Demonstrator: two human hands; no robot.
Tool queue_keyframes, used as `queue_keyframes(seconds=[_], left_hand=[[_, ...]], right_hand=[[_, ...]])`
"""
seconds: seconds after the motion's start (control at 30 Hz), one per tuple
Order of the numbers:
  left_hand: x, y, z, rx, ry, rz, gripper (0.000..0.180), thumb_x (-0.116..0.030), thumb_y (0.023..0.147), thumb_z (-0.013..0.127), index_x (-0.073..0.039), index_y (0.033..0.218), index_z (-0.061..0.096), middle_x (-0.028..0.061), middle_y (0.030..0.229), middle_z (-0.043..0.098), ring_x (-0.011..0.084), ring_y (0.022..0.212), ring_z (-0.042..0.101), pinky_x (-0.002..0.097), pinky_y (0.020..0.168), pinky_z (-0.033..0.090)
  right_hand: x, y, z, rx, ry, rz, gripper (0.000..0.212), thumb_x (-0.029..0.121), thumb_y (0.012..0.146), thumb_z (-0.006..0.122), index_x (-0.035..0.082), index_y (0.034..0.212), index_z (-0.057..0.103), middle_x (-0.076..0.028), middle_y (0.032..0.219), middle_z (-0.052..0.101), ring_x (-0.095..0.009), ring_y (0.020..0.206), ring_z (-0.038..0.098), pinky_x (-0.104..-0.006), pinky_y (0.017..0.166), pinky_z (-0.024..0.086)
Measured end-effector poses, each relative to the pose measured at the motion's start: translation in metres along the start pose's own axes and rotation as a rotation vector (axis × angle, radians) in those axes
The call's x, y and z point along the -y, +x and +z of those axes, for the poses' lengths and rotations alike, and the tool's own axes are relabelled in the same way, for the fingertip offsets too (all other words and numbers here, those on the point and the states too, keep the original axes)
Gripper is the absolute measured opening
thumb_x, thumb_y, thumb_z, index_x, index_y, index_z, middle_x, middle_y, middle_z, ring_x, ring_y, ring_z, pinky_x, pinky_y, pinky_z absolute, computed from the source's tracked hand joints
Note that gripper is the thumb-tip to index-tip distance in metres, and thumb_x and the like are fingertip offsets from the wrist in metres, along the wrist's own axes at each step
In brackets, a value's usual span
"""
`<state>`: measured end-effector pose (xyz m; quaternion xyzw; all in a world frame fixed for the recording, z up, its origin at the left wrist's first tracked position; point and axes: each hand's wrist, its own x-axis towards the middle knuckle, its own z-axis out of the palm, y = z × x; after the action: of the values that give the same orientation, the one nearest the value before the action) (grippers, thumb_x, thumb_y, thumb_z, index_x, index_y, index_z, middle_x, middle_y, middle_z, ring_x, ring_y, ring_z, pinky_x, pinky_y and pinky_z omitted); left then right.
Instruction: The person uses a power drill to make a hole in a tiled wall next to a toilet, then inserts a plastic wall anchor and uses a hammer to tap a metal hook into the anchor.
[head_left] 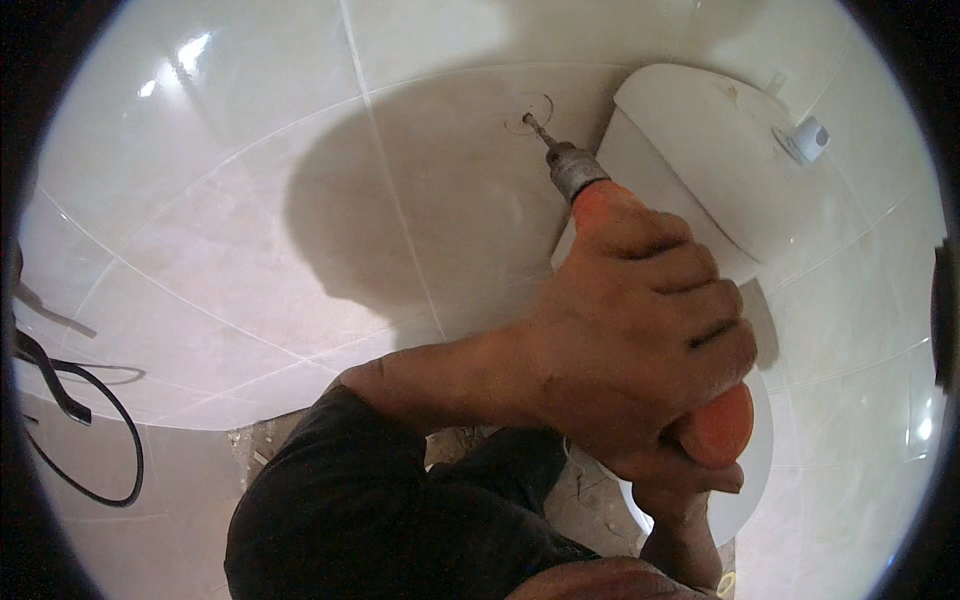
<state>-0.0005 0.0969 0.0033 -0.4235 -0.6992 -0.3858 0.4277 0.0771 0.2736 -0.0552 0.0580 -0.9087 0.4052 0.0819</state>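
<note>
An orange power drill (722, 428) points up and to the left, toward the tiled wall. My left hand (640, 310) is closed over the top of its body, fingers wrapped across it. Lower down, at the drill's rear end, my right hand (690, 490) grips it, mostly hidden beneath the drill and my left hand. Ahead of the grey metal chuck (578, 172), the drill bit (538, 128) has its tip at a small dark hole in the wall. A thin round outline (545, 97) is marked around that spot.
A white toilet cistern (690, 130) stands right beside the drill, with a pale knob (808, 138) on it. The rounded white toilet (752, 470) is below my hands. Black cable (135, 440) loops at the far left. Debris lies on the floor (265, 440).
</note>
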Motion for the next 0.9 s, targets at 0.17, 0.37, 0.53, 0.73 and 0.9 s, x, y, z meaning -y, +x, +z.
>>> queue_keyframes(seconds=[0.17, 0.37, 0.53, 0.73, 0.9], left_hand=[[0.003, -0.009, 0.000, -0.033, 0.007, 0.025, 0.063, -0.066, 0.065, 0.073, -0.006, 0.085, 0.070, 0.0077, 0.080, 0.067, 0.0227, 0.080, 0.064, 0.0428, 0.089, 0.044], [0.004, -0.013, -0.001, -0.045, -0.039, 0.027, 0.055, -0.058, 0.070, 0.071, -0.005, 0.085, 0.072, 0.0090, 0.080, 0.069, 0.0229, 0.080, 0.065, 0.0427, 0.090, 0.044], [0.003, -0.012, 0.005, -0.003, -0.040, 0.023, 0.053, -0.055, 0.073, 0.069, -0.004, 0.086, 0.072, 0.0099, 0.082, 0.069, 0.0236, 0.080, 0.064, 0.0430, 0.090, 0.045], [0.007, -0.011, 0.004, 0.001, -0.001, 0.070, 0.056, -0.057, 0.076, 0.066, -0.002, 0.087, 0.071, 0.0116, 0.083, 0.069, 0.0252, 0.081, 0.064, 0.0451, 0.091, 0.044], [0.008, -0.017, 0.008, -0.077, 0.028, 0.084, 0.055, -0.055, 0.074, 0.067, -0.001, 0.086, 0.071, 0.0116, 0.082, 0.068, 0.0259, 0.079, 0.062, 0.0460, 0.091, 0.044]], right_hand=[[0.003, 0.014, 0.010, 0.019, -0.028, -0.009, 0.060, 0.022, 0.070, 0.088, 0.000, 0.118, 0.060, -0.015, 0.115, 0.068, -0.026, 0.109, 0.066, -0.0399, 0.095, 0.051], [0.002, 0.025, 0.017, 0.016, -0.065, -0.020, 0.060, 0.021, 0.070, 0.087, 0.000, 0.119, 0.059, -0.015, 0.115, 0.068, -0.026, 0.110, 0.066, -0.0400, 0.095, 0.051], [-0.002, 0.032, 0.019, 0.031, -0.061, -0.028, 0.060, 0.020, 0.071, 0.087, 0.000, 0.119, 0.059, -0.016, 0.115, 0.067, -0.026, 0.110, 0.065, -0.0401, 0.095, 0.051], [0.006, 0.040, 0.016, 0.038, -0.067, -0.071, 0.060, 0.019, 0.071, 0.086, -0.001, 0.119, 0.058, -0.016, 0.115, 0.067, -0.026, 0.110, 0.065, -0.0401, 0.095, 0.051], [0.003, 0.045, 0.023, 0.052, -0.064, -0.050, 0.060, 0.019, 0.071, 0.086, -0.001, 0.120, 0.057, -0.016, 0.115, 0.067, -0.026, 0.110, 0.065, -0.0402, 0.095, 0.051]])
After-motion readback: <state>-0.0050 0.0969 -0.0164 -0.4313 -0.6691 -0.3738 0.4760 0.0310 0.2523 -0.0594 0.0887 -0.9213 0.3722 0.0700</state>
